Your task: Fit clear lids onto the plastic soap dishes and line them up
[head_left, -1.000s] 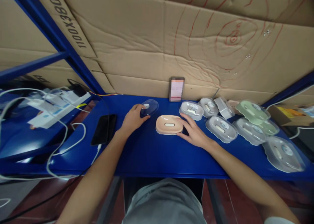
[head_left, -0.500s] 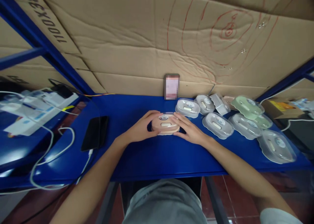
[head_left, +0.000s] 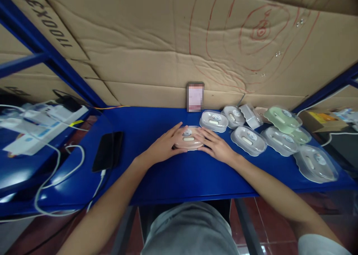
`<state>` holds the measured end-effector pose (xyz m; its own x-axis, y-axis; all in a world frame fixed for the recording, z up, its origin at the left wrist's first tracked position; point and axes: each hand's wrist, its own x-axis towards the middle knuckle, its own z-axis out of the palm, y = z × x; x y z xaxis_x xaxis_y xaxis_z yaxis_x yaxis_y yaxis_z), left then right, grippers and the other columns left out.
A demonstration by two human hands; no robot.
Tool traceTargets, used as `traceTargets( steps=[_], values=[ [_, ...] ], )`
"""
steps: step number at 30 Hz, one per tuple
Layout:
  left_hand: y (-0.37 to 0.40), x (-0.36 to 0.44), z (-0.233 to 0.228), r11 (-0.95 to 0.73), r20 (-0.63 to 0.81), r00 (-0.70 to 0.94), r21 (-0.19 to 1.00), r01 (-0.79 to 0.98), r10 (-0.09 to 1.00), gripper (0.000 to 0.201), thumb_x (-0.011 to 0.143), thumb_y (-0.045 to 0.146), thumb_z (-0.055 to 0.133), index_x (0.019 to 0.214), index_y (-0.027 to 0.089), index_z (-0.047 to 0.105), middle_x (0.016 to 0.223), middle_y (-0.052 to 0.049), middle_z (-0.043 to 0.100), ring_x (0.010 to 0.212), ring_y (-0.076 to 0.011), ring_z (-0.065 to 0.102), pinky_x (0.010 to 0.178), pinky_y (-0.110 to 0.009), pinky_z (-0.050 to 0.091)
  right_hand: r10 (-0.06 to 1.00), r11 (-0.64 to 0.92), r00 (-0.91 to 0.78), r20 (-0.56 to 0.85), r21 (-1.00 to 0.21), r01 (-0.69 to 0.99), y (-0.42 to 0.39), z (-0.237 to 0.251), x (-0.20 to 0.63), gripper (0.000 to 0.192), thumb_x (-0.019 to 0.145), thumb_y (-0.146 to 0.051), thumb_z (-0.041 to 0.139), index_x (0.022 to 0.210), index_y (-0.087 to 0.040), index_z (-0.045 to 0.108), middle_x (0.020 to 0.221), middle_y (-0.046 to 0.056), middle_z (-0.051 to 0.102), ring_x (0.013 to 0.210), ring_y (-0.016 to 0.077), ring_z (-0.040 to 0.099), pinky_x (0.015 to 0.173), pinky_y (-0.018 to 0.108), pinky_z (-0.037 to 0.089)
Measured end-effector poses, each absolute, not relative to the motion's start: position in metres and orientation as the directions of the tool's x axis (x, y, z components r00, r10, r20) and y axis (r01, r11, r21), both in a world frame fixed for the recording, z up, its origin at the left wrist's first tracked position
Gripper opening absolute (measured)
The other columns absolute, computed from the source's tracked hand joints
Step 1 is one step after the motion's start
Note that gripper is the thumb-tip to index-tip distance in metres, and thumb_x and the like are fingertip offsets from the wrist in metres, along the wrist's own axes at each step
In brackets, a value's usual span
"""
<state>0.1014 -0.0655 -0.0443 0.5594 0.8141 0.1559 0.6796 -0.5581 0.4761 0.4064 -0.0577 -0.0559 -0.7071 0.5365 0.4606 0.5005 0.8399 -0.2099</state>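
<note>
A pink oval plastic box (head_left: pixel 189 144) with a clear lid, a pale bar-shaped piece on top and a round label lies on the blue table, between my two hands. My left hand (head_left: pixel 165 143) holds it at the left end, thumb along the near edge and fingers over the lid's far left. From the other end my right hand (head_left: pixel 216 145) grips the box, its fingers spread across the right part of the lid and its thumb low at the near right edge. Just beyond my right hand sits a grey lidded box (head_left: pixel 214 121) of the same shape.
Several similar lidded boxes, among them a grey one (head_left: pixel 248 140) and a green one (head_left: pixel 283 119), stand on the right. A phone (head_left: pixel 195 97) leans upright against the cardboard wall (head_left: pixel 140 42). To the left, a black phone (head_left: pixel 107 151) lies plugged into a white cable (head_left: pixel 96 189).
My left fingers have slid a little further over the lid, and its thumb has moved right along the near edge. The right fingers are spread wider. The box stays about in place.
</note>
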Motion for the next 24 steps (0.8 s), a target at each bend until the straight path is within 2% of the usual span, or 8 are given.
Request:
traceTargets(
  steps=[4,8,12,14,19,24],
  values=[
    [-0.066,0.102,-0.045,-0.562,0.161,0.56,0.473,0.679,0.812,0.087,0.102,0.068,0.058,0.173,0.03,0.023,0.182,-0.013,0.017,0.166,-0.0352,0.026,0.131,-0.053,0.032,0.554,0.826,-0.703,0.447,-0.193,0.529,-0.059,-0.056,0.405,0.06,0.11,-0.038,0.057,0.168,-0.033,0.041,0.169,0.006,0.048,0.16,0.027,0.04,0.13,0.052,0.043],
    [-0.067,0.104,-0.042,-0.542,0.169,0.545,0.528,0.654,0.822,0.085,0.099,0.058,0.068,0.17,0.028,0.032,0.178,-0.014,0.027,0.164,-0.0352,0.03,0.132,-0.052,0.031,0.565,0.821,-0.697,0.442,-0.217,0.527,-0.059,-0.055,0.405,0.062,0.109,-0.04,0.058,0.168,-0.034,0.039,0.17,0.008,0.047,0.161,0.0289,0.039,0.13,0.055,0.042],
    [-0.07,0.106,-0.037,-0.515,0.15,0.561,0.635,0.576,0.814,0.086,0.091,0.055,0.078,0.164,0.03,0.041,0.167,-0.013,0.04,0.157,-0.0339,0.04,0.13,-0.05,0.037,0.595,0.803,-0.704,0.388,-0.307,0.51,-0.062,-0.054,0.404,0.089,0.098,-0.052,0.074,0.173,-0.031,0.029,0.176,0.016,0.033,0.162,0.036,0.035,0.127,0.06,0.042],
    [-0.071,0.105,-0.036,-0.507,0.137,0.587,0.679,0.531,0.798,0.093,0.087,0.056,0.082,0.166,0.031,0.038,0.166,-0.013,0.039,0.157,-0.0339,0.04,0.131,-0.052,0.036,0.599,0.797,-0.723,0.346,-0.353,0.491,-0.063,-0.052,0.406,0.097,0.095,-0.053,0.078,0.173,-0.032,0.026,0.178,0.016,0.027,0.162,0.0365,0.036,0.126,0.058,0.043],
    [-0.071,0.103,-0.035,-0.457,0.13,0.573,0.754,0.473,0.809,0.12,0.079,0.061,0.089,0.172,0.034,0.018,0.175,-0.015,0.027,0.163,-0.038,0.03,0.134,-0.058,0.028,0.586,0.804,-0.729,0.355,-0.369,0.466,-0.062,-0.047,0.414,0.088,0.097,-0.05,0.076,0.171,-0.033,0.032,0.177,0.014,0.03,0.16,0.0341,0.039,0.126,0.054,0.046],
    [-0.072,0.105,-0.034,-0.463,0.181,0.542,0.766,0.446,0.82,0.115,0.083,0.06,0.086,0.172,0.033,0.018,0.177,-0.015,0.027,0.163,-0.0369,0.03,0.134,-0.057,0.026,0.605,0.796,-0.664,0.44,-0.321,0.513,-0.061,-0.04,0.418,0.078,0.1,-0.051,0.072,0.168,-0.033,0.039,0.175,0.013,0.036,0.16,0.0349,0.039,0.127,0.058,0.043]
  ],
)
